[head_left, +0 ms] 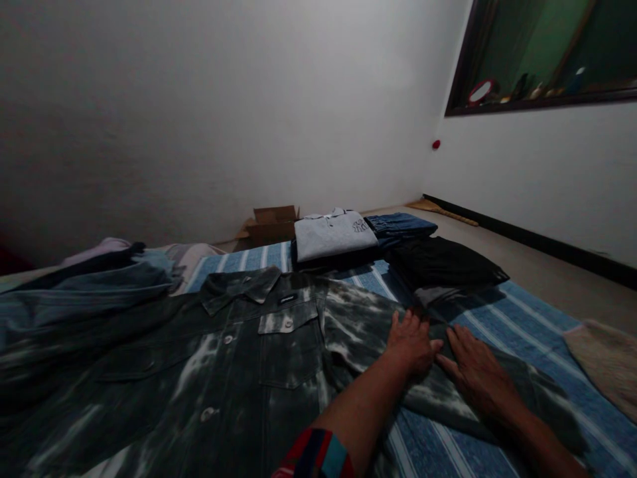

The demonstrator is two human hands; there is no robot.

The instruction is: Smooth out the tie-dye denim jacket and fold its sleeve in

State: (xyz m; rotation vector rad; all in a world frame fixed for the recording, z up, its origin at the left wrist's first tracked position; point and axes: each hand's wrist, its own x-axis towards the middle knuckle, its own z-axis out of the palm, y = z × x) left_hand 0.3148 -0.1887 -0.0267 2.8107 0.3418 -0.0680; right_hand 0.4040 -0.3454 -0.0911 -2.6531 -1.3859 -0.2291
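Note:
A dark green tie-dye button-up jacket [293,358] lies spread out, front side up, with its collar pointing away from me. One sleeve stretches to the right across the striped bedding. My left hand [412,342] lies flat on that sleeve, fingers stretched out. Beside it, my right hand [472,365] also rests flat on the sleeve, fingers extended and thumb close to the left hand. Neither hand grips the cloth.
Blue striped bedding [448,445] lies beneath. Behind the jacket are a folded grey polo shirt [333,237], folded jeans [401,226] and folded black clothing [442,262]. Loose clothes [94,279] are heaped at left. A cardboard box [271,229] stands near the wall.

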